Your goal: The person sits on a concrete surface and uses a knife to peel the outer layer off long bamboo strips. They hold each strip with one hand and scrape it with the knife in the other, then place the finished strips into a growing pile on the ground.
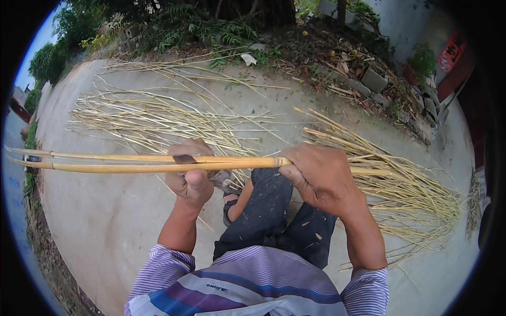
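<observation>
A long tan cane (232, 164) lies sideways across my view, split lengthwise into two strips from its middle to its left end. Between the strips sits a dark flat knife blade (184, 159). My left hand (192, 184) is closed around the blade and the strips, its thumb below the lower strip; the knife's handle is hidden. At the node where the split ends, my right hand (316, 174) grips the unsplit part from above, thumb along the near side. The cane's right end runs out beyond that hand, over the stalks.
Thin pale strips (153, 113) lie spread on the concrete ground (95, 210) at the far left. A thick bundle of stalks (411, 195) lies at the right. Bricks (374, 80) and leaf litter edge the ground beyond. My legs (258, 210) are below the cane.
</observation>
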Available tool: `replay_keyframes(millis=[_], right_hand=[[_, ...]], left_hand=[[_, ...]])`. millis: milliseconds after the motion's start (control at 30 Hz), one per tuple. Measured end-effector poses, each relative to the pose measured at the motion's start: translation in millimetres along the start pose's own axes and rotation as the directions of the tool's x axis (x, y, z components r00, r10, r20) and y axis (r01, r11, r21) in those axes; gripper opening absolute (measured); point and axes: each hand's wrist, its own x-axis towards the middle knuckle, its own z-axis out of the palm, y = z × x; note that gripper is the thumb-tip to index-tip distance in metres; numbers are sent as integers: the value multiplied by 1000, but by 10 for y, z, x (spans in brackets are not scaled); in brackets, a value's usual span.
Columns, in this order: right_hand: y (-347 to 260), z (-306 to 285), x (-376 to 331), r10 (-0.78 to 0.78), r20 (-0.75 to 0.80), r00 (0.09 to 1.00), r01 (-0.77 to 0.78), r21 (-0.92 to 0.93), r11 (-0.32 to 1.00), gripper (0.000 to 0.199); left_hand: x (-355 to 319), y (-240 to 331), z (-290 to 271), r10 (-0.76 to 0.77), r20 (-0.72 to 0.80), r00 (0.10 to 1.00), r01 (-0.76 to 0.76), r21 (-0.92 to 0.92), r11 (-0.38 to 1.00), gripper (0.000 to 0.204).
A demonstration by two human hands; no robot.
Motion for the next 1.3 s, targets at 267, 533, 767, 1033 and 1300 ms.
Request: replay_keyframes(millis=[267, 533, 767, 1033, 1300], right_hand=[[-354, -74, 126, 53, 182, 982, -30, -126, 992, 21], [-613, 105, 299, 74, 371, 926, 21, -246, 969, 22], [-456, 72, 334, 112, 389, 914, -95, -61, 994, 20], [-316, 253, 261, 182, 541, 821, -119, -150, 981, 23], [-290, 409, 548, 184, 611, 770, -158, -97, 983, 23]], left_hand=[[-338, -199, 130, -24, 74, 997, 29, -68, 997, 42], [-685, -298, 404, -50, -98, 994, 34, -160, 987, 48], [-634, -327, -123, -210, -104, 972, 216, 57, 975, 61], [-1028, -395, -447, -634, -184, 752, 574, -292, 765, 59], [-1184, -531, -559, -728, -153, 668, 666, -313, 677, 52]])
